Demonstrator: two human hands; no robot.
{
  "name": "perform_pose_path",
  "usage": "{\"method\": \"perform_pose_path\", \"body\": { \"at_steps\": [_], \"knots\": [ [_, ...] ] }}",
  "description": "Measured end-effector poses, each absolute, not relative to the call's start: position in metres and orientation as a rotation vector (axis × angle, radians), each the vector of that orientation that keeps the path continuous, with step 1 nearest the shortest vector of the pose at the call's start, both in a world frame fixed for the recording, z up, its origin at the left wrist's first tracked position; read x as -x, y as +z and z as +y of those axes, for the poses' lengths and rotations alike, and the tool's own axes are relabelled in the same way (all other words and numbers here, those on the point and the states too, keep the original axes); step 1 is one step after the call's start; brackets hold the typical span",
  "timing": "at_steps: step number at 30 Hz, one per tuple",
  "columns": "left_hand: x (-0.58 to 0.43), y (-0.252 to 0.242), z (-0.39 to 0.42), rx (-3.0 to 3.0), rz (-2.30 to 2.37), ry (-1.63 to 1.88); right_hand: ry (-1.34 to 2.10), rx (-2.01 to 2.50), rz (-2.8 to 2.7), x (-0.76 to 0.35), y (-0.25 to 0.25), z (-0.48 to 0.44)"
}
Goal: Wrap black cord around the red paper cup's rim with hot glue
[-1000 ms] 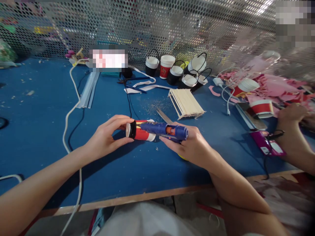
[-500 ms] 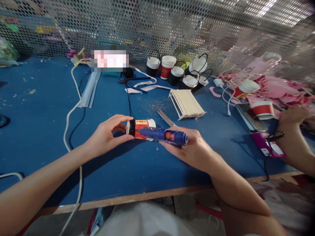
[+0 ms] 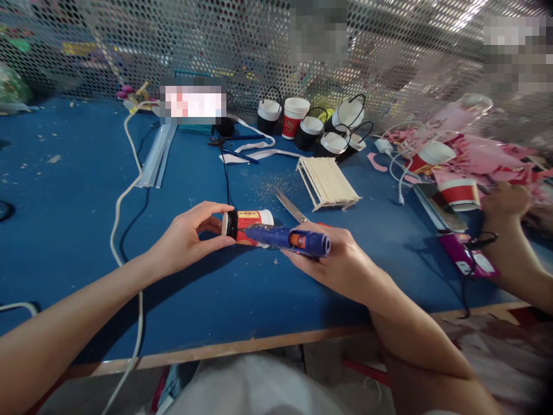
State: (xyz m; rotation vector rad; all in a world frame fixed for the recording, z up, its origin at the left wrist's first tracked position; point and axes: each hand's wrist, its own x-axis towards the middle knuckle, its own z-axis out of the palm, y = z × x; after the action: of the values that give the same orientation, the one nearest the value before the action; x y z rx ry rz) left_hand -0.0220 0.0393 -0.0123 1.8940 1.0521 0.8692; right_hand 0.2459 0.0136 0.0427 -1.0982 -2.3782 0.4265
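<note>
My left hand [image 3: 196, 233] grips a red and white paper cup [image 3: 254, 218] by its base end, thumb and fingers on opposite sides. The cup lies on its side above the blue table, and black cord [image 3: 232, 223] is wound around that end. In my right hand [image 3: 334, 259] is a blue hot glue gun [image 3: 285, 238], its nozzle pointing left at the edge of the black cord. Whether the tip touches is too small to tell. The scissors [image 3: 292, 207] lie just beyond my right hand, their handles partly hidden by it.
Several cups with black cord handles [image 3: 309, 131] stand by the perforated metal screen [image 3: 242, 52]. A small wooden stick rack [image 3: 330, 181] sits nearer. Clear glue sticks [image 3: 158, 157] and a white cable [image 3: 116, 225] lie left. Another person's arm [image 3: 514, 230] rests at right, by a purple packet [image 3: 466, 253].
Almost nothing differs. Both hands, the cup and the glue gun hold their positions; the other person's hand at right has shifted slightly left.
</note>
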Motion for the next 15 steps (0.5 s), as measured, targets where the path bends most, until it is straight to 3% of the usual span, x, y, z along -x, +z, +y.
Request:
{"method": "perform_pose_path", "body": {
  "at_steps": [15],
  "knots": [
    [0.0212,-0.0127,0.0385,-1.912,1.028,0.894,0.378,1.089,-2.368,-0.2472,0.0409,0.0148]
  ]
}}
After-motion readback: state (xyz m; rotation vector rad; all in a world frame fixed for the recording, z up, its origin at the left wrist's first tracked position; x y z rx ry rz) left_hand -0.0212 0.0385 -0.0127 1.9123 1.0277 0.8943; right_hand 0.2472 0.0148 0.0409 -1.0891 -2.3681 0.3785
